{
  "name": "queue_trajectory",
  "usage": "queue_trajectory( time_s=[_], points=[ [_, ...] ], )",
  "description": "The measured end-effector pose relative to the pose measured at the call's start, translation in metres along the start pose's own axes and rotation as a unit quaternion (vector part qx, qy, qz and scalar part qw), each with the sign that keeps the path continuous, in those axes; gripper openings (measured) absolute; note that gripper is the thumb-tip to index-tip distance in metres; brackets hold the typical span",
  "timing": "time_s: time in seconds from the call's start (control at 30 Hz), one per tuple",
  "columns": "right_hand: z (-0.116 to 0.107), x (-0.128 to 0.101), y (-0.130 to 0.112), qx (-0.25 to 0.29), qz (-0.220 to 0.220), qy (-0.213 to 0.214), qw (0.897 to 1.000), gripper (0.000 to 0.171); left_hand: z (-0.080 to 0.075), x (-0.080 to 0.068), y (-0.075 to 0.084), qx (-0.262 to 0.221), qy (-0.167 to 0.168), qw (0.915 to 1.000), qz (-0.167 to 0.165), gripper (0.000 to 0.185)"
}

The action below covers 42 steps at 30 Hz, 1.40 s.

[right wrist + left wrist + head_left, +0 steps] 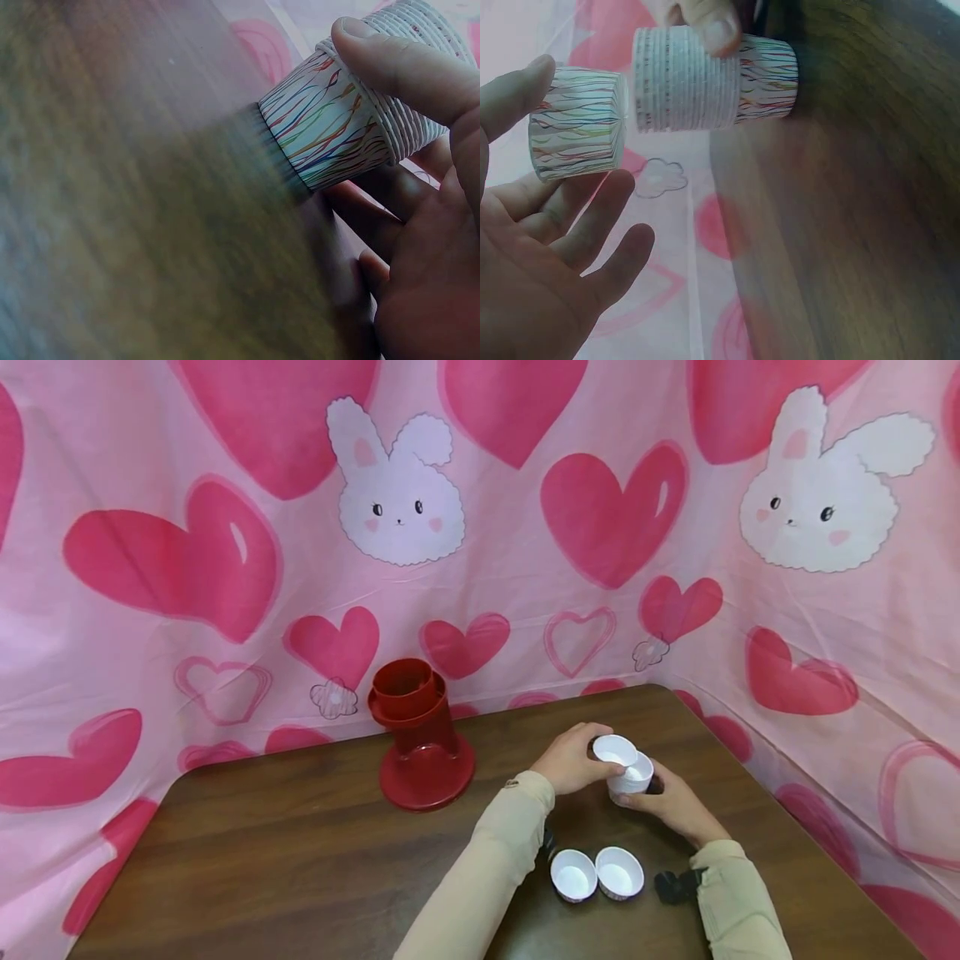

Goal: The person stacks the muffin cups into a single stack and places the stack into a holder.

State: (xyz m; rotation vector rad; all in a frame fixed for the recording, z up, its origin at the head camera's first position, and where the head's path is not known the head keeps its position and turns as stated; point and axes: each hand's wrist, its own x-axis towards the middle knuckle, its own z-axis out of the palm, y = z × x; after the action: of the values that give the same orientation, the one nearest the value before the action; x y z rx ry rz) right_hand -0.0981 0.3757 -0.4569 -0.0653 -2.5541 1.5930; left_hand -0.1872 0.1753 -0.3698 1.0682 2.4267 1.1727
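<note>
My left hand pinches a single paper baking cup, white with wavy coloured lines, between thumb and fingers. This cup is just off the open end of a nested stack of matching cups. Thumb and fingers of my right hand grip that stack around its side, near the tabletop, as the right wrist view shows. Nearer to me, two more white cups stand side by side on the table, open ends up, between my forearms.
A red stand with a round base and an open tubular top is at the back of the brown wooden table. Behind and to the right hangs a pink cloth with hearts and rabbits, close to the table's edges.
</note>
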Motion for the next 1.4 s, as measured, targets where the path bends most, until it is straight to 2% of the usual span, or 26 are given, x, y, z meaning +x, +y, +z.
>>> queue_trajectory(
  time_s=[0.37,0.7,0.93,1.1,1.23,1.4],
  points=[
    [-0.001,0.001,-0.001,0.002,-0.002,-0.011,1.0,0.075,0.011,0.011,0.004,0.029,0.0,0.9992,-0.027,0.056],
    [0.001,0.0,0.001,0.011,0.007,-0.008,1.0,0.074,0.023,0.015,0.008,0.022,-0.02,0.9995,0.008,0.057],
    [0.001,-0.001,-0.002,0.011,0.004,-0.009,1.0,0.076,0.029,0.013,0.004,0.062,-0.041,0.9972,0.0,0.058],
    [0.001,0.0,-0.001,0.01,-0.009,-0.004,1.0,0.072,0.032,0.011,-0.001,0.072,-0.048,0.9962,-0.012,0.06],
    [0.001,0.0,0.001,0.008,-0.013,-0.002,1.0,0.07,0.03,0.008,-0.002,0.083,-0.061,0.9946,-0.015,0.063],
    [0.002,0.001,0.002,0.005,-0.011,-0.005,1.0,0.072,0.016,0.001,0.002,0.121,-0.097,0.9879,0.003,0.061]
  ],
)
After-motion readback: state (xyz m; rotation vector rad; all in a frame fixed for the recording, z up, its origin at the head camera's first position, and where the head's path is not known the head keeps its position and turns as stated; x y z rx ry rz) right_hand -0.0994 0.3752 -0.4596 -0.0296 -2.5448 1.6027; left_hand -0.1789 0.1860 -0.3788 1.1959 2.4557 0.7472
